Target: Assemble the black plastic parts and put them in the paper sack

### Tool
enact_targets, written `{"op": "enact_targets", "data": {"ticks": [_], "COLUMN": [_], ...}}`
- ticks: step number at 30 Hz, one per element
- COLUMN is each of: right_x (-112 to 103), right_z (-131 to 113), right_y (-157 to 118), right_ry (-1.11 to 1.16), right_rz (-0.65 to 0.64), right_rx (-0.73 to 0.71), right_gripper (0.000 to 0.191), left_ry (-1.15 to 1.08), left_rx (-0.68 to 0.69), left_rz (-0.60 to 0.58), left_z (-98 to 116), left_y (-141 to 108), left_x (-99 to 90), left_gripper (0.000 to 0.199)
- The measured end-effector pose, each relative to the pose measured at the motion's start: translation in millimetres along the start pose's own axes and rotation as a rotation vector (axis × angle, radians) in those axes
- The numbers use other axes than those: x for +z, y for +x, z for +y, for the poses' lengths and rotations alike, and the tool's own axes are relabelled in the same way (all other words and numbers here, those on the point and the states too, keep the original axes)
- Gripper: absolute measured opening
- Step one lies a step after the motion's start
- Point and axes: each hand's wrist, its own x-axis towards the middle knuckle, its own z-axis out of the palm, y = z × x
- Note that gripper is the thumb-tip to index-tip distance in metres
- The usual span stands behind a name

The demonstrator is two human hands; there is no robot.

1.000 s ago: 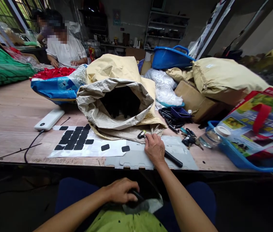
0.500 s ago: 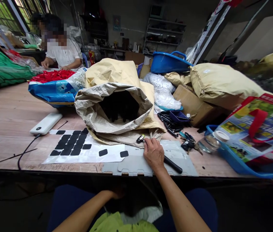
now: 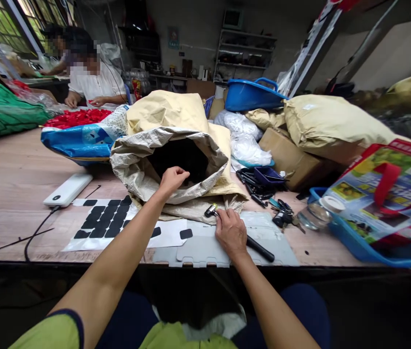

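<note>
While the right hand (image 3: pixel 231 232) grips a hammer (image 3: pixel 260 248) over the grey board (image 3: pixel 198 245) at the table's (image 3: pixel 7 177) near edge, with wider room left, the left hand (image 3: pixel 173 179) is at the tan sack's (image 3: pixel 165 109) gaping, dark mouth, fingers bunched; whether they pinch anything, I cannot tell. The hammer has a metal head and black handle.

The hammer head (image 3: pixel 211 210) looks like shiny metal.

Yellow-green shirt (image 3: pixel 187 338), short left sleeve (image 3: pixel 54 334), dark blue band (image 3: pixel 77 320) round sleeve edge. Dark blue pants (image 3: pixel 306 315). Left hand (image 3: pixel 173 180), right hand (image 3: pixel 231 233) bare.
</note>
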Motion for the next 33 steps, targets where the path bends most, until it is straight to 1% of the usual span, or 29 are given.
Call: {"op": "enact_targets", "data": {"ticks": [1, 2, 4, 6, 8, 10, 12, 13, 15, 16, 17, 18, 20, 22, 24, 26, 29, 31, 33], "right_x": [-0.1, -0.2, -0.5, -0.7, -0.8, -0.6, -0.3, -0.3, -0.4, -0.6, -0.8, -1.1, -1.7, -1.9, -1.2, 0.1, 0.4, -3.1, -10.4], "right_z": [0.6, 1.0, 1.3, 1.1, 0.9, 0.7, 0.4, 0.2, -0.4, -0.7, -1.1, -1.4, -1.9, -1.9, -1.2, 0.6, 3.3, 2.6, -2.2], "right_y": [0.3, 0.5, 0.7, 0.5, 0.0, -0.3, -0.4, -0.3, 0.0, 0.2, 0.3, 0.4, 0.2, -0.3, -0.5, -0.2, 1.7, 2.5, 1.8], "right_ry": [0.002, 0.004, 0.010, 0.018, 0.020, 0.021, 0.019, 0.017, 0.011, 0.009, 0.007, 0.005, 0.002, -0.002, -0.005, -0.002, 0.031, 0.072, 0.137], "right_rz": [-0.002, -0.003, -0.004, -0.002, -0.001, -0.001, 0.000, 0.001, 0.002, 0.003, 0.002, 0.002, 0.002, 0.004, 0.008, 0.007, -0.010, -0.013, 0.017], "right_rx": [0.000, 0.000, 0.001, 0.003, 0.005, 0.004, 0.005, 0.005, 0.004, 0.004, 0.005, 0.006, 0.008, 0.007, 0.001, -0.004, -0.003, 0.012, 0.034], "right_gripper": [0.022, 0.022, 0.021, 0.022, 0.022, 0.023, 0.022, 0.022, 0.022, 0.021, 0.021, 0.021, 0.021, 0.021, 0.022, 0.023, 0.024, 0.026, 0.029], "left_ry": [0.138, 0.262, 0.426, 0.490, 0.510, 0.488, 0.404, 0.342, 0.226, 0.197, 0.194, 0.213, 0.270, 0.278, 0.235, 0.191, 0.158, 0.146, 0.138], "left_rx": [-0.069, -0.127, -0.195, -0.215, -0.204, -0.126, 0.059, 0.180, 0.400, 0.477, 0.526, 0.550, 0.541, 0.508, 0.482, 0.472, 0.468, 0.464, 0.462], "left_rz": [0.065, 0.080, 0.073, 0.078, 0.071, 0.100, 0.132, 0.116, -0.007, -0.086, -0.158, -0.214, -0.258, -0.250, -0.231, -0.224, -0.219, -0.215, -0.215], "left_z": [-4.1, -8.0, -13.2, -14.0, -10.5, -4.7, -0.1, 0.3, -5.0, -11.1, -19.3, -29.1, -50.5, -69.2, -81.3, -86.8, -87.9, -87.7, -87.9], "left_y": [13.8, 23.3, 32.0, 32.2, 26.8, 14.0, -9.0, -24.3, -58.5, -75.3, -90.3, -102.6, -117.6, -121.3, -118.8, -115.4, -113.3, -113.3, -113.2], "left_x": [11.2, 21.5, 36.0, 39.6, 33.5, 21.6, 9.3, 4.5, -0.6, -0.7, 0.7, 3.2, 10.2, 17.3, 22.1, 24.0, 23.8, 23.2, 22.9], "left_gripper": [0.029, 0.030, 0.036, 0.041, 0.039, 0.033, 0.028, 0.026, 0.024, 0.023, 0.022, 0.020, 0.018, 0.020, 0.022, 0.024, 0.024, 0.023, 0.020]}}
